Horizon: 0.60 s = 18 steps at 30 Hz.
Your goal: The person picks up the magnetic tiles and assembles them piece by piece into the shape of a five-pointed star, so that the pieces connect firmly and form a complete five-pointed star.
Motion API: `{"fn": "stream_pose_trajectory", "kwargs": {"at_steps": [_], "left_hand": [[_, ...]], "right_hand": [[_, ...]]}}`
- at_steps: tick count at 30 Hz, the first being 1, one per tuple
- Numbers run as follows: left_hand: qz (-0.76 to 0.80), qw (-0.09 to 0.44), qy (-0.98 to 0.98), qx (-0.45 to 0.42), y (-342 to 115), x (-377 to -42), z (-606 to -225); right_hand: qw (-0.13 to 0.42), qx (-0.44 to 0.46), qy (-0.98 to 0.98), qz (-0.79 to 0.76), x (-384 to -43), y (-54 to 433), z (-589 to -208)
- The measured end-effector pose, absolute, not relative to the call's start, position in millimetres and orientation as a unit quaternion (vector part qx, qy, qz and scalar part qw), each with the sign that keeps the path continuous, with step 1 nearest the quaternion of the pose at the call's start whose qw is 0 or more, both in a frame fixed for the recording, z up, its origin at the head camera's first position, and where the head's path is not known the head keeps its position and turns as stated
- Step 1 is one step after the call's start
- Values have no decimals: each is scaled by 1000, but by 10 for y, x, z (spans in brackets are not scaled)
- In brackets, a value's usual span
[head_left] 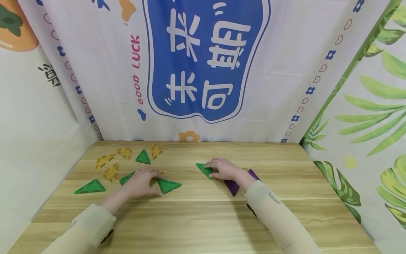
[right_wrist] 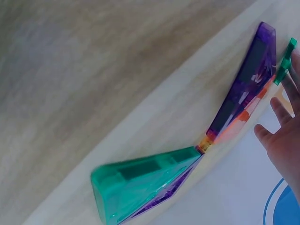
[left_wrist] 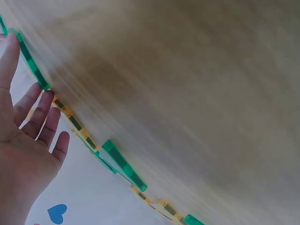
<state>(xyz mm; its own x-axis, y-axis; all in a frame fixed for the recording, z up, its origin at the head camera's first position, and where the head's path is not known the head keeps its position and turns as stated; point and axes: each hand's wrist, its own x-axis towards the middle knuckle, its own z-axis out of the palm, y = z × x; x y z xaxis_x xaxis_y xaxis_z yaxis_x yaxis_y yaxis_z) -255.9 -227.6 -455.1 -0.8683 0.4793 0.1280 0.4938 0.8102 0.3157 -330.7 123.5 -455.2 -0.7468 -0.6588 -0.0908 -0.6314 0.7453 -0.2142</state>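
- Pinching a green triangle (head_left: pixel 170 185) by the corners of its near edge: that's the left hand (head_left: pixel 144 181), thumb and finger spread. Thin contact is risking a twist or slip.
- The right hand (head_left: pixel 223 169) is gripping a second green tile (head_left: pixel 202 168) at one end, leaving a point sticking out; that point could be snagging neighbours if swung. Grip firmness: can't tell.
- Both tiles are sitting at the table (head_left: pixel 196 225), apart from each other; can't tell if either is lifting.
- Right forearm is crossing over a purple tile (head_left: pixel 232 188) and another purple tile (head_left: pixel 253 173). Low wrist or sleeve (head_left: pixel 260 192) could be dragging them out of place.
- Left hand is crowding a green neighbour (head_left: pixel 126 178) and an orange tile (left_wrist: pixel 75 123); a sideways sweep could be knocking both.
- Dark edge strips are looking like magnets. If so, tiles passing close could be snapping together misaligned.
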Motion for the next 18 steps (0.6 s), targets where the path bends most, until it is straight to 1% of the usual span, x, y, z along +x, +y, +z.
{"fn": "stream_pose_trajectory", "kwargs": {"at_steps": [9,18], "left_hand": [[-171,15,-949,-266,-2209,-2637,-4582],[-163,8,-931,-326,-2048,-2832,-4559]], "right_hand": [[94,-342,929,-105,-3294,1244,-4557],[100,-342,927,-117,-3294,1266,-4568]]}}
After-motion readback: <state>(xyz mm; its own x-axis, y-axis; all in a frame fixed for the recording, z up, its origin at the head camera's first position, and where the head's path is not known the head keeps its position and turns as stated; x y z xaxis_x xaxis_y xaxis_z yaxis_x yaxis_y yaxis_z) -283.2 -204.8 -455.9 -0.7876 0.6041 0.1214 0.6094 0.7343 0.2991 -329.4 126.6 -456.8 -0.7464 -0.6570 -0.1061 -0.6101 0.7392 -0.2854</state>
